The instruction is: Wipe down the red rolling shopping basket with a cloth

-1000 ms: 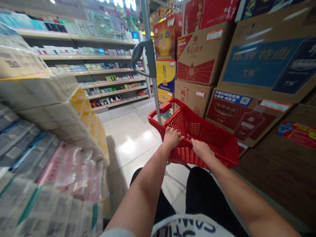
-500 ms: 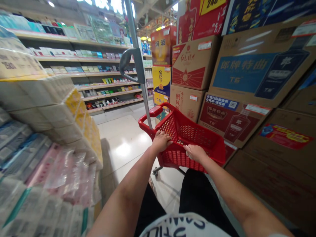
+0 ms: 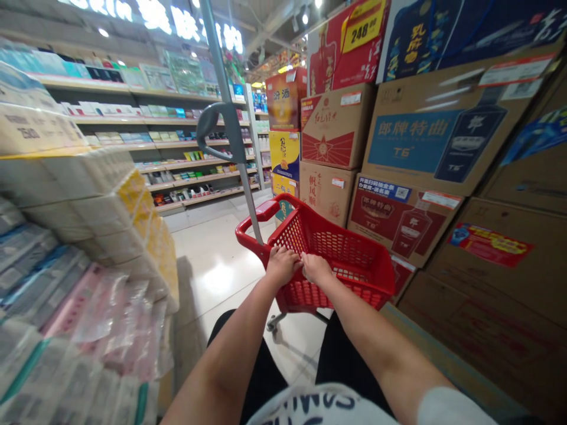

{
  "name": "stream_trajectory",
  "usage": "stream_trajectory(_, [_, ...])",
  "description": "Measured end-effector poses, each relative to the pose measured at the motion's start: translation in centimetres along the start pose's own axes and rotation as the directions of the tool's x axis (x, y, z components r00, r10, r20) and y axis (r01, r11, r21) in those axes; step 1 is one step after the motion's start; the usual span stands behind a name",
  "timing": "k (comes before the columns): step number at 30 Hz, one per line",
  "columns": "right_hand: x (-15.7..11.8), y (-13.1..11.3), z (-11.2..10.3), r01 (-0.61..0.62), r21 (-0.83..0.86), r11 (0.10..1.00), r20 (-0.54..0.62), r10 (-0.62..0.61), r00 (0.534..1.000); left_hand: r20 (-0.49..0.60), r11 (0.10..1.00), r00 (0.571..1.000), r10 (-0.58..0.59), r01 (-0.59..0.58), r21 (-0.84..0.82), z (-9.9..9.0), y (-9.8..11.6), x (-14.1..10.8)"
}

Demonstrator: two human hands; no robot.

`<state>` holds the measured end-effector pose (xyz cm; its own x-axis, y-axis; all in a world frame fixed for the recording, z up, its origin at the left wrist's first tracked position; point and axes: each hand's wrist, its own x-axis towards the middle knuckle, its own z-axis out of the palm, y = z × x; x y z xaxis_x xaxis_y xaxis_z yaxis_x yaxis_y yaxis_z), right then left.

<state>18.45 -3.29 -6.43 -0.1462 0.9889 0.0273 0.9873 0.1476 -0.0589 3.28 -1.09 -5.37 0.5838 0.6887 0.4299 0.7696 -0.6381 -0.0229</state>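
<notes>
In front of my legs is a red plastic shopping cart, turned with its side towards me. My left hand is closed over the near rim, close to the handle end. Right beside it, my right hand grips the same rim, and the two hands almost touch. The cart's basket has perforated walls, and the part of its floor that I can see shows no goods. A grey pole with a loop grip rises from the handle end.
Stacked cardboard liquor boxes line the right side near the cart. Piled packs of tissue paper stand close on the left. Shelves of small packaged goods run along the back. Pale tiled floor lies between.
My right hand has slid left along the cart's rim towards my left hand. The cart sits slightly further left and lower in view, as do the boxes.
</notes>
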Motion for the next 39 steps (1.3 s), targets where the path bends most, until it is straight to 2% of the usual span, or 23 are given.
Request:
stream_trajectory(2, [-0.5, 0.5, 0.0, 0.002, 0.003, 1.000, 0.030, -0.002, 1.000, -0.027, 1.000, 1.000, 0.007, -0.007, 0.002, 0.0, 0.0, -0.5])
stream_trajectory(5, [-2.3, 3.1, 0.1, -0.025, -0.007, 1.000, 0.077, 0.026, 0.997, -0.064, 1.000, 0.998, 0.016, -0.015, 0.014, 0.0, -0.2, -1.0])
stream_trajectory(9, [-5.6, 7.3, 0.4, -0.118, -0.029, 0.993, 0.105, 0.120, 0.987, -0.088, 1.000, 0.996, 0.024, -0.022, 0.019, -0.2, -0.1, -1.5])
stream_trajectory(12, [-6.9, 8.7, 0.4, -0.186, -0.029, 0.982, 0.102, 0.188, 0.977, -0.081, 1.000, 0.997, -0.018, 0.019, 0.009, -0.4, 0.5, -1.4])
stream_trajectory(14, [-6.5, 8.0, 0.3, -0.230, -0.013, 0.973, 0.089, 0.230, 0.969, -0.066, 0.998, 0.996, -0.056, 0.056, 0.002, -0.5, 1.1, -1.3])
stream_trajectory(17, [-4.0, 4.4, 0.0, -0.256, 0.044, 0.966, 0.068, 0.252, 0.965, -0.073, 0.997, 0.994, -0.081, 0.081, 0.001, -0.4, 1.8, -1.5])
stream_trajectory(21, [0.1, -1.4, -0.4, -0.196, 0.120, 0.973, 0.023, 0.194, 0.981, -0.128, 0.999, 0.991, -0.039, 0.043, 0.023, -0.3, 1.8, -2.2])
stream_trajectory(23, [1.1, -2.4, -0.5, -0.156, 0.141, 0.978, 0.020, 0.155, 0.988, -0.140, 0.999, 0.990, 0.000, 0.005, 0.036, -0.4, 1.5, -2.5])
stream_trajectory(25, [0.8, -1.6, -0.3, -0.106, 0.149, 0.983, 0.026, 0.103, 0.994, -0.148, 0.999, 0.989, 0.024, -0.016, 0.052, -0.6, 1.2, -2.8])
stream_trajectory(28, [-1.4, 1.8, 0.4, -0.083, 0.141, 0.987, 0.039, 0.078, 0.996, -0.150, 0.998, 0.988, 0.024, -0.014, 0.068, -0.7, 1.0, -2.9])
stream_trajectory(32, [-5.4, 6.8, 1.1, -0.169, 0.149, 0.974, 0.044, 0.164, 0.985, -0.138, 0.998, 0.990, 0.016, -0.008, 0.059, -0.6, 1.1, -3.0])
stream_trajectory(34, [-6.4, 8.3, 1.3, -0.243, 0.182, 0.953, 0.032, 0.241, 0.970, -0.136, 0.999, 0.991, 0.010, -0.003, 0.052, -0.5, 1.3, -3.0])
stream_trajectory(36, [-6.4, 8.5, 1.4, -0.319, 0.247, 0.915, 0.015, 0.326, 0.945, -0.135, 0.999, 0.991, -0.006, 0.013, 0.052, -0.4, 1.6, -2.9])
stream_trajectory(39, [-4.3, 6.5, 1.4, -0.353, 0.402, 0.845, -0.008, 0.388, 0.921, -0.138, 0.998, 0.990, -0.026, 0.034, 0.058, -0.3, 1.8, -2.7])
